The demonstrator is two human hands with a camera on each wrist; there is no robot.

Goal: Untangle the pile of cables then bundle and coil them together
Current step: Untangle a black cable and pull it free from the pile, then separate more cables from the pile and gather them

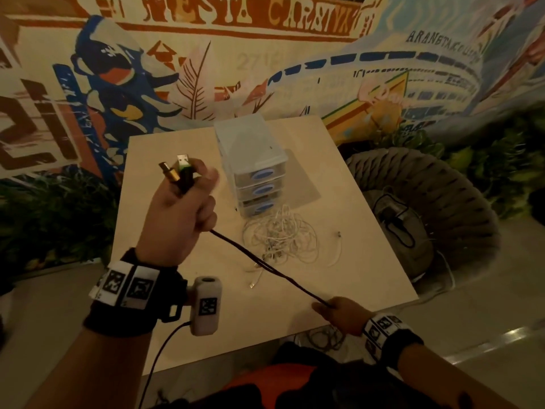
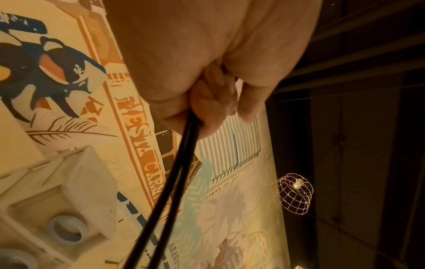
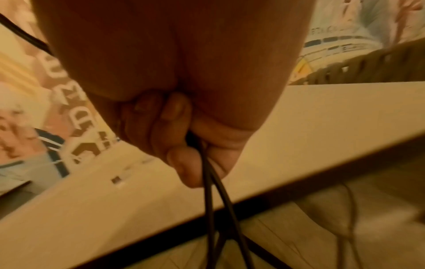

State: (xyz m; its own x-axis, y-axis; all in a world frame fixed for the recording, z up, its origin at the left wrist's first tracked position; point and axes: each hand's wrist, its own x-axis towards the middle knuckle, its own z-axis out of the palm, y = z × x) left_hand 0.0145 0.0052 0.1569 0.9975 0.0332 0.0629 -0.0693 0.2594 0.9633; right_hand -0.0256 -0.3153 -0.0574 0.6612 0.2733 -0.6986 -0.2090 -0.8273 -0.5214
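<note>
My left hand (image 1: 180, 211) is raised over the table's left side and grips two black cables (image 1: 265, 265) near their ends. Two USB plugs (image 1: 178, 169) stick up out of the fist, one gold, one with green. The pair runs taut down to my right hand (image 1: 339, 311) at the table's front edge, which holds both strands in curled fingers (image 3: 181, 163). Below that hand the black cables (image 3: 220, 209) hang off the table. In the left wrist view the same cables (image 2: 174, 172) leave my fist (image 2: 207, 109). A tangle of white cables (image 1: 280, 237) lies mid-table.
A small white three-drawer plastic organiser (image 1: 253, 163) stands behind the white tangle on the pale wooden table (image 1: 368, 225). A woven round chair (image 1: 427, 208) sits at the right. A painted mural wall lies behind the table.
</note>
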